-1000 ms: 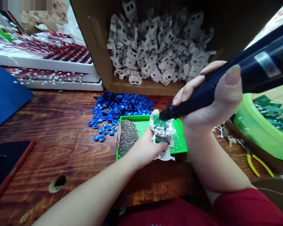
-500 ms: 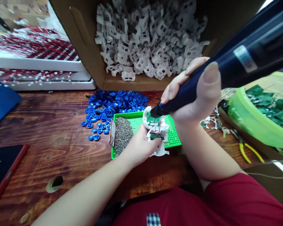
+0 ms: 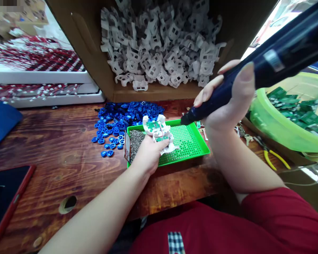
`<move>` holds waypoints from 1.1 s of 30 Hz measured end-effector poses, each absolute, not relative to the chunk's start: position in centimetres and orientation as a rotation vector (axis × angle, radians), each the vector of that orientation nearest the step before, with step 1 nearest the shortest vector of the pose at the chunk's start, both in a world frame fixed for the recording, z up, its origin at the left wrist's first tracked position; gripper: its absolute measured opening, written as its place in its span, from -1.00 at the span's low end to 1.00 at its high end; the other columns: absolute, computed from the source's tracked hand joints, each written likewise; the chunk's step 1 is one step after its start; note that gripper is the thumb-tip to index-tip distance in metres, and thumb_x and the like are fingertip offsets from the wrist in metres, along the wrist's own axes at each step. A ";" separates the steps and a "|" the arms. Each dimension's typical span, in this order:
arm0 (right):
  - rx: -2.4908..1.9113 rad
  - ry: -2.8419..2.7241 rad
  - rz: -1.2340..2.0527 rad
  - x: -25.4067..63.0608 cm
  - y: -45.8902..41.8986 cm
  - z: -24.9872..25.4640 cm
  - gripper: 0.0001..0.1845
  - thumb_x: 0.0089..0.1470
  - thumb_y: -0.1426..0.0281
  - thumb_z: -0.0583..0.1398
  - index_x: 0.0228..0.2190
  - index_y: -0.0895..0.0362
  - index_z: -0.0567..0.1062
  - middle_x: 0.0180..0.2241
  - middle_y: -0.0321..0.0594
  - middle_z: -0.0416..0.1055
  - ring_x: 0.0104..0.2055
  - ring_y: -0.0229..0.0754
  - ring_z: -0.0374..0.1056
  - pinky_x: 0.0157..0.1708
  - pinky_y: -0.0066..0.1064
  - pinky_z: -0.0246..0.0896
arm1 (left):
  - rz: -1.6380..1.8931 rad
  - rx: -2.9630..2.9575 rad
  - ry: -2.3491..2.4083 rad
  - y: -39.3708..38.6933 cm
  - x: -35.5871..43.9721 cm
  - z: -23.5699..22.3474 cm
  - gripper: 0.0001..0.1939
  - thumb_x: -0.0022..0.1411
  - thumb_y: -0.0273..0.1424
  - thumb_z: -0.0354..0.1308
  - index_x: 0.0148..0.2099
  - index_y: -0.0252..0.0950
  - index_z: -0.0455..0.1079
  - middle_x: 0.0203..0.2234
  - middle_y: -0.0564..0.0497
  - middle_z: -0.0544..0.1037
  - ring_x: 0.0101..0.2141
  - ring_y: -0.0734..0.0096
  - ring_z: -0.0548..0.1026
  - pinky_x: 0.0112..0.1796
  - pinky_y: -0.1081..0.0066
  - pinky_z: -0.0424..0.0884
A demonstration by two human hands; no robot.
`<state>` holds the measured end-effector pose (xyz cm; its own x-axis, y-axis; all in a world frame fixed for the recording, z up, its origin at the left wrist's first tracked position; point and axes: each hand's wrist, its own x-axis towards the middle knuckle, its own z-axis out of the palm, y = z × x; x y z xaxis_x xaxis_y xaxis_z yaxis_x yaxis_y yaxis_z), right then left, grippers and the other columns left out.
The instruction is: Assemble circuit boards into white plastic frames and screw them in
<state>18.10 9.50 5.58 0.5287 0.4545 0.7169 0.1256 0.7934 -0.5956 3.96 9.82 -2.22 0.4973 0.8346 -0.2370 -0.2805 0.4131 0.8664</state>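
My left hand point(image 3: 149, 151) is closed on a white plastic housing point(image 3: 169, 147) with green circuit boards and thin wires inside, held above a green perforated tray point(image 3: 185, 160). My right hand point(image 3: 228, 97) wraps round a dark electric screwdriver point(image 3: 262, 67) that slants down to the left. Its black tip point(image 3: 187, 119) is over the tray's far edge, apart from the housing. Many small metal screws point(image 3: 136, 139) fill the tray's left end, beside a small upright panel point(image 3: 127, 146).
Blue plastic parts point(image 3: 129, 113) lie behind the tray. A cardboard box point(image 3: 145, 95) of white housings stands at the back. To the right are a green tub point(image 3: 281, 123) of circuit boards and yellow-handled pliers point(image 3: 270, 158). A phone point(image 3: 7, 190) lies left, below white trays point(image 3: 42, 79) of wires.
The screwdriver tip has come away from the housing and moved right. My left hand has carried the housing left and slightly up, uncovering more of the green tray.
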 end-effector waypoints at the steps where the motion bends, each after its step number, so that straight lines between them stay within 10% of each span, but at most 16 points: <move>1: -0.690 -1.039 0.229 18.6 9.5 5.0 -0.72 0.09 0.10 0.08 -0.43 0.05 0.30 -0.72 -0.44 0.14 -0.76 -0.35 0.13 -0.80 -0.48 -0.05 | 0.829 0.821 0.760 9.9 4.0 -2.3 -0.65 -0.18 -0.50 0.33 -0.26 -0.35 0.40 -0.34 0.01 0.52 -0.35 0.42 0.47 -0.15 0.29 0.35; 33: -0.826 -1.103 0.386 20.0 8.9 -0.3 -0.78 0.02 0.18 0.19 -0.41 0.07 0.38 -0.70 -0.44 0.22 -0.74 -0.33 0.23 -0.79 -0.52 0.04 | 0.949 0.709 0.781 9.6 4.1 -1.7 -0.34 -0.22 -0.67 0.30 -0.01 -0.23 0.28 -0.21 0.01 0.50 -0.21 0.32 0.48 -0.10 0.24 0.35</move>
